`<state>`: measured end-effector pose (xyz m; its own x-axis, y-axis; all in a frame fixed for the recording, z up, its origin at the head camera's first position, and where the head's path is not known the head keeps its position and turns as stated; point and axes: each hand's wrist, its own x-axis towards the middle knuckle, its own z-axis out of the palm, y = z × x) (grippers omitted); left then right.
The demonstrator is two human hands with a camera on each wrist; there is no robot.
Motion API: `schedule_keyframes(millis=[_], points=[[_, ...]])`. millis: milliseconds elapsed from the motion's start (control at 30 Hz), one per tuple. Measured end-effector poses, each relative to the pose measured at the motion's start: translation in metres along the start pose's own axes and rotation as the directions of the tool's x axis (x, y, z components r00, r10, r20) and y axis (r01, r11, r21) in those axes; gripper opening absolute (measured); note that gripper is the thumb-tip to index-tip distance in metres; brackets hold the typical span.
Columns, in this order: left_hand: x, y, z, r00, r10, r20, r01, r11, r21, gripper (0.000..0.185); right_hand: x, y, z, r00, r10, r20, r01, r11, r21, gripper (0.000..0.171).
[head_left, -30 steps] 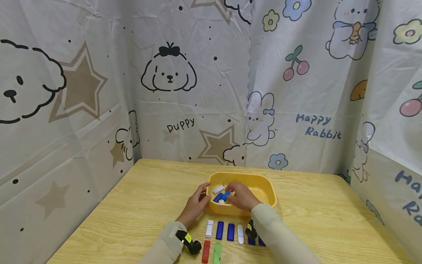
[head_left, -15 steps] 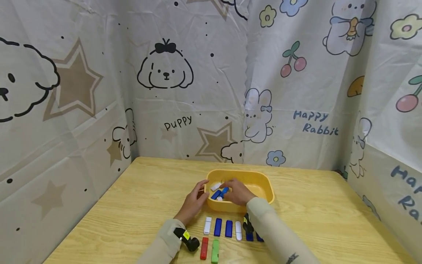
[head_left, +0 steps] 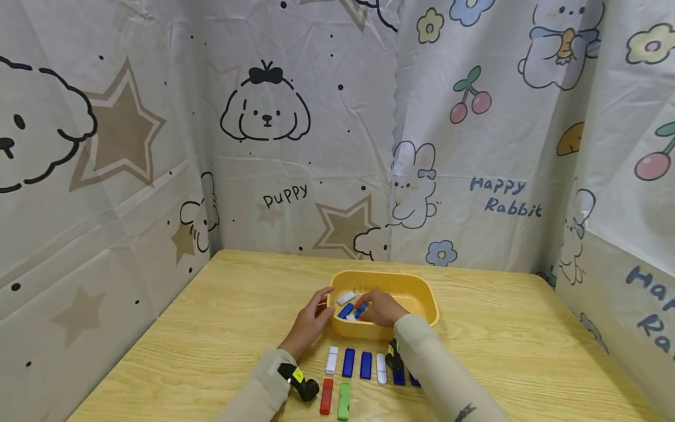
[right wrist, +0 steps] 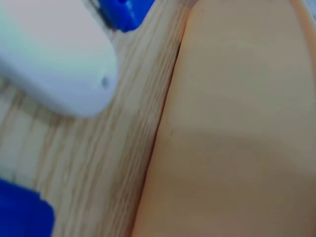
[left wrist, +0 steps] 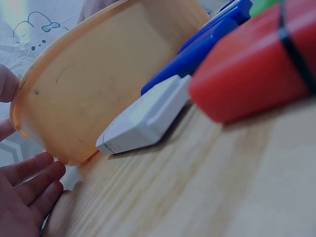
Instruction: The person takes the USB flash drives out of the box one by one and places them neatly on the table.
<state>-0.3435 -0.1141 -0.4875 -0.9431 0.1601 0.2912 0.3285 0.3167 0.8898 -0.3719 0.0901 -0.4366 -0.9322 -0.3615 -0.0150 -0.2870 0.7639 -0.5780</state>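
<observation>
Yellow oval plastic tub (head_left: 422,302) sat upright near counter centre w/ blue rectangular plastic sticks (head_left: 347,311) and a white stick (head_left: 345,298) lying loose inside, left end.

The head camera looks down from above at the whole table (head_left: 221,328); both wrist cameras sit low, very near the yellow tub (head_left: 416,290), their shared ground.

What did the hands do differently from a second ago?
The right hand sank lower into the yellow tub, fingers now on the blue stick. The left hand stayed at the tub's left wall, and the sticks in rows on the table stayed put.
</observation>
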Motion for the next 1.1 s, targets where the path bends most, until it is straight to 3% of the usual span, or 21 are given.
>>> schedule_keyframes(millis=[100, 267, 567, 867, 1100], points=[[0.0008, -0.0004, -0.0001, 1.000, 0.008, -0.005, -0.008, 1.000, -0.001, 0.047, 0.0004, -0.0009, 0.0001, 0.999, 0.043, -0.005, -0.043, 0.999, 0.016, 0.018], [0.0010, 0.0003, -0.0005, 1.000, 0.011, -0.004, -0.011, 1.000, -0.003, 0.047, 0.0016, 0.0012, 0.0010, 0.999, 0.037, -0.010, -0.037, 0.999, 0.028, 0.016], [0.0015, -0.0017, 0.0000, 1.000, 0.012, 0.002, -0.012, 1.000, -0.007, 0.047, 0.0029, 0.0044, -0.0004, 0.992, -0.124, 0.036, 0.124, 0.992, -0.004, 0.015], [-0.0001, -0.0008, -0.0003, 1.000, 0.016, 0.008, -0.016, 1.000, -0.020, 0.047, 0.0045, 0.0022, -0.0014, 0.990, -0.103, 0.101, 0.109, 0.993, -0.054, 0.011], [0.0004, -0.0015, 0.0004, 1.000, 0.002, 0.006, -0.001, 1.000, -0.018, 0.047, 0.0060, 0.0037, -0.0004, 0.980, -0.177, 0.091, 0.183, 0.981, -0.062, 0.002]])
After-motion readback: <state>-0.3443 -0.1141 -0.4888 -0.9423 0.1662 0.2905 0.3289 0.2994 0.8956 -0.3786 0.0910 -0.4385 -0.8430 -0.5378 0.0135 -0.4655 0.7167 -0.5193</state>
